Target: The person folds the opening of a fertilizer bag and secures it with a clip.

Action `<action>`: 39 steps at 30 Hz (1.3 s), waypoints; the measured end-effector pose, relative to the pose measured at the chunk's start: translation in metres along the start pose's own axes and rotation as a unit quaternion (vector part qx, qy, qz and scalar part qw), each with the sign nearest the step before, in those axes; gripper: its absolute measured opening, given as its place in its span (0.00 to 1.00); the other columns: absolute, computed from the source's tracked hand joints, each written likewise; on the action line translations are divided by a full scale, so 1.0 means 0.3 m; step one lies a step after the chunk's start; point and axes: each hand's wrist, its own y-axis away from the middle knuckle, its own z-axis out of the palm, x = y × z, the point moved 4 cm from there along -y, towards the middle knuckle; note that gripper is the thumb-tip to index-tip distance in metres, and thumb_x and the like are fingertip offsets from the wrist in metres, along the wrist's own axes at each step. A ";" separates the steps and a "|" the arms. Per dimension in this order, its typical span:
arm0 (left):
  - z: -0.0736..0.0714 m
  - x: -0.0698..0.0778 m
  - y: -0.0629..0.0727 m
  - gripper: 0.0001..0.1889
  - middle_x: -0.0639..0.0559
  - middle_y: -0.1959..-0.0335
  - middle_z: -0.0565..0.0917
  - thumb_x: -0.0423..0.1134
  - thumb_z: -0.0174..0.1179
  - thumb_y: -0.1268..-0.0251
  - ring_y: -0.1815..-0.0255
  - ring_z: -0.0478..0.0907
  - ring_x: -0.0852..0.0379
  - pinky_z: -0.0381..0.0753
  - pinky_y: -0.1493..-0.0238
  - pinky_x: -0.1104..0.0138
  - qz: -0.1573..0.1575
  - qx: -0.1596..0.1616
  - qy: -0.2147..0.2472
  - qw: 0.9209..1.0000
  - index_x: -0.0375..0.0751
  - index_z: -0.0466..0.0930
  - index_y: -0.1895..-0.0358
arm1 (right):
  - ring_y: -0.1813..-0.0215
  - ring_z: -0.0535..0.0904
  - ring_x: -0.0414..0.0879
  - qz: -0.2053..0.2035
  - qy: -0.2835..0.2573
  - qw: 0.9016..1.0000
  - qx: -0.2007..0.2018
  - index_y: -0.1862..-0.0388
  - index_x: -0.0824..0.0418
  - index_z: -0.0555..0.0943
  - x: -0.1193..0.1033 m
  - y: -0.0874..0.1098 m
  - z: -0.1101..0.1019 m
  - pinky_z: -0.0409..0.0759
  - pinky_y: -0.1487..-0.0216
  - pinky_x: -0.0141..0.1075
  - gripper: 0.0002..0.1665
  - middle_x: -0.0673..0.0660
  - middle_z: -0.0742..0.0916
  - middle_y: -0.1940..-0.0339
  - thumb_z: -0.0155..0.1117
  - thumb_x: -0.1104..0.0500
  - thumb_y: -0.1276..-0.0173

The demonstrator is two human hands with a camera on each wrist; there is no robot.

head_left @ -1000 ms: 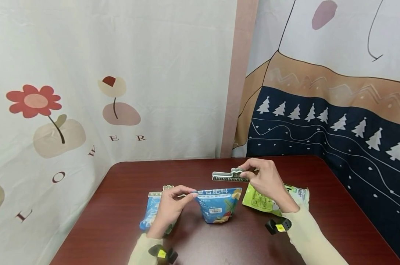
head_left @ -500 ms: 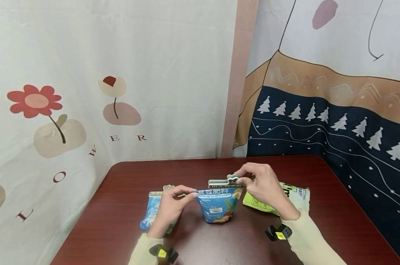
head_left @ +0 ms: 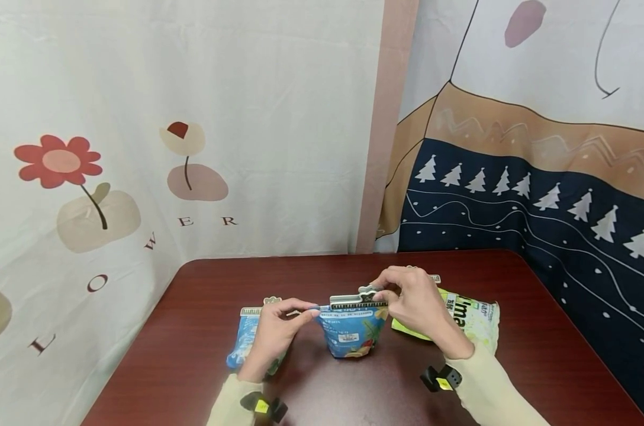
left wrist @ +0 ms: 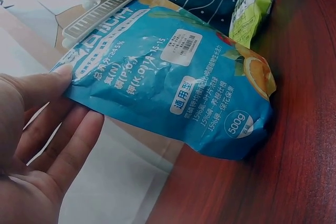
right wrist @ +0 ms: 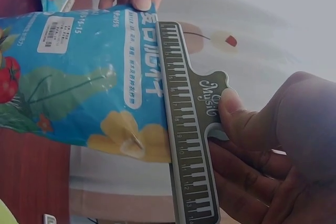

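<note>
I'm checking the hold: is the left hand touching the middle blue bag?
Touching: in the left wrist view, the left hand pinches the blue bag by a top corner.

The middle bag (left wrist: 157, 85) is of thin plastic film, smooth and rather glossy, with creases which catch the light. The label (left wrist: 181, 47) on it looks like paper. The clip (right wrist: 185, 124) seems hard and smooth; I cannot tell if it is metal or plastic. The green bag (head_left: 479, 316) is also shiny plastic. The table (head_left: 375, 390) shows wood grain under a soft shine. The curtain (head_left: 290, 118) and the right sleeve (head_left: 495, 387) are matt cloth.
</note>
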 end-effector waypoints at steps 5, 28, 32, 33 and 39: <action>-0.003 0.004 -0.003 0.06 0.48 0.63 0.92 0.41 0.75 0.41 0.63 0.87 0.60 0.85 0.68 0.67 -0.005 -0.004 -0.003 1.000 0.47 0.93 0.61 | 0.69 0.78 0.35 0.004 -0.015 1.000 -0.006 0.68 0.51 0.89 -0.008 0.002 0.016 0.75 0.71 0.29 0.11 0.45 0.90 0.68 0.78 0.68 0.41; -0.015 0.005 -0.007 0.07 0.44 0.64 0.91 0.36 0.77 0.44 0.62 0.88 0.61 0.89 0.59 0.65 -0.010 -0.014 -0.003 1.000 0.43 0.92 0.62 | 0.72 0.78 0.32 -0.016 -0.018 1.000 0.008 0.70 0.49 0.88 -0.039 0.010 0.069 0.74 0.74 0.28 0.11 0.42 0.89 0.69 0.78 0.67 0.42; -0.016 0.005 -0.008 0.07 0.46 0.65 0.91 0.36 0.78 0.45 0.63 0.87 0.60 0.89 0.60 0.65 -0.018 -0.011 -0.001 1.000 0.44 0.92 0.63 | 0.73 0.76 0.33 -0.018 -0.013 1.000 0.012 0.70 0.49 0.89 -0.045 0.010 0.079 0.74 0.74 0.27 0.11 0.42 0.89 0.69 0.79 0.66 0.42; -0.017 0.004 -0.008 0.07 0.46 0.65 0.91 0.35 0.78 0.45 0.63 0.87 0.59 0.89 0.60 0.65 -0.020 -0.010 -0.001 1.000 0.44 0.92 0.63 | 0.73 0.76 0.33 -0.020 -0.014 1.000 0.014 0.70 0.49 0.89 -0.046 0.010 0.081 0.74 0.75 0.27 0.11 0.42 0.89 0.70 0.79 0.66 0.43; -0.021 0.007 -0.005 0.07 0.44 0.64 0.90 0.34 0.77 0.45 0.65 0.86 0.60 0.89 0.61 0.65 -0.022 -0.012 -0.001 1.000 0.42 0.90 0.63 | 0.73 0.75 0.34 -0.020 -0.016 1.000 0.017 0.70 0.49 0.88 -0.053 0.011 0.098 0.74 0.75 0.27 0.12 0.42 0.89 0.70 0.78 0.66 0.42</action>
